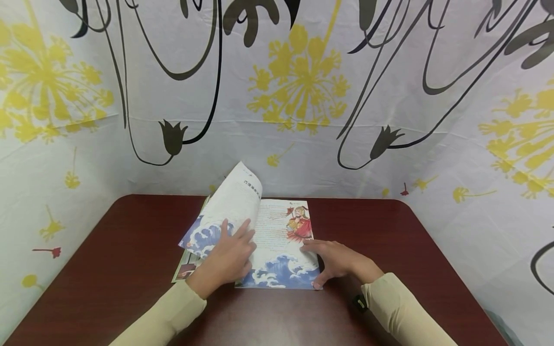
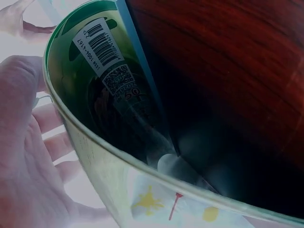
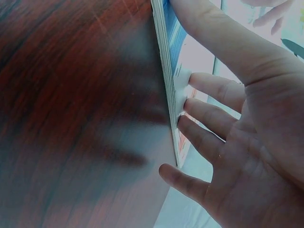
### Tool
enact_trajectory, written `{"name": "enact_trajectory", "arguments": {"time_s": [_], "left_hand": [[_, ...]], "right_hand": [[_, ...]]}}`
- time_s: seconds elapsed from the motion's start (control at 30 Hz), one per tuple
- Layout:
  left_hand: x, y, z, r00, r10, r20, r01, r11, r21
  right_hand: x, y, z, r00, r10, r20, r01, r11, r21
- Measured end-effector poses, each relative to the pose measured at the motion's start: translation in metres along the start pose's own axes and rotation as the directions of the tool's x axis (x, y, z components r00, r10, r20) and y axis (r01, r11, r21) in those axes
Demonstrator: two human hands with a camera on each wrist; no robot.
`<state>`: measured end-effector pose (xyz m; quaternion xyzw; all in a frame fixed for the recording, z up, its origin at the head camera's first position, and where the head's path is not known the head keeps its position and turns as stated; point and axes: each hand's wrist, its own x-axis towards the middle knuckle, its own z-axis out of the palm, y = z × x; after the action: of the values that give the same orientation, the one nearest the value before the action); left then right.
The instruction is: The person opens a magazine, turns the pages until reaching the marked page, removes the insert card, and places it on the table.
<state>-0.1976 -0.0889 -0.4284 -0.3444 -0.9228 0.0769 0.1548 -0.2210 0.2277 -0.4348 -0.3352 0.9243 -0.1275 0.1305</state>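
Note:
An illustrated book [image 1: 268, 235] lies open, blue waves printed along the bottom of its pages and a red-robed figure on the right-hand page. Its left-hand page [image 1: 242, 192] curves up from the table. Across this page, near the spine, lies my left hand [image 1: 229, 259] with fingers extended. The left wrist view shows the bowed green cover with a barcode [image 2: 102, 45]. My right hand [image 1: 342, 259] is at the book's right edge, its thumb by the lower corner and its fingers spread over the page margin. In the right wrist view the fingertips [image 3: 192, 78] touch the page.
The book lies on a dark red wooden table [image 1: 130, 250] with rounded far corners. Behind and beside the table hangs a white cloth [image 1: 207, 173] printed with yellow flowers and dark stems. A small dark object [image 1: 360, 302] sits at the right sleeve's cuff.

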Motion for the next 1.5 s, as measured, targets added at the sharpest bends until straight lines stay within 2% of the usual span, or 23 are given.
{"name": "enact_trajectory", "arguments": {"time_s": [0.33, 0.57, 0.7, 0.87, 1.5], "left_hand": [[-0.0033, 0.0004, 0.0014, 0.989, -0.079, 0.124, 0.093, 0.99, -0.106], [-0.0043, 0.0014, -0.0002, 0.976, -0.112, 0.188, 0.152, 0.965, -0.215], [-0.006, 0.002, -0.0013, 0.967, -0.128, 0.22, 0.182, 0.952, -0.247], [-0.0063, 0.0023, -0.0018, 0.96, -0.147, 0.24, 0.212, 0.938, -0.273], [-0.0069, 0.0011, -0.0009, 0.952, -0.162, 0.259, 0.234, 0.932, -0.276]], "right_hand": [[0.0005, -0.0002, -0.0004, 1.0, 0.006, -0.003, -0.007, 1.0, -0.015], [0.0004, -0.0001, -0.0004, 1.0, -0.002, -0.005, 0.002, 1.0, -0.015], [0.0003, -0.0001, -0.0003, 1.0, -0.004, -0.006, 0.004, 1.0, -0.008], [0.0003, -0.0002, -0.0009, 1.0, -0.006, -0.008, 0.006, 1.0, -0.015], [0.0012, -0.0005, -0.0009, 1.0, 0.008, 0.0, -0.008, 1.0, -0.016]]}}
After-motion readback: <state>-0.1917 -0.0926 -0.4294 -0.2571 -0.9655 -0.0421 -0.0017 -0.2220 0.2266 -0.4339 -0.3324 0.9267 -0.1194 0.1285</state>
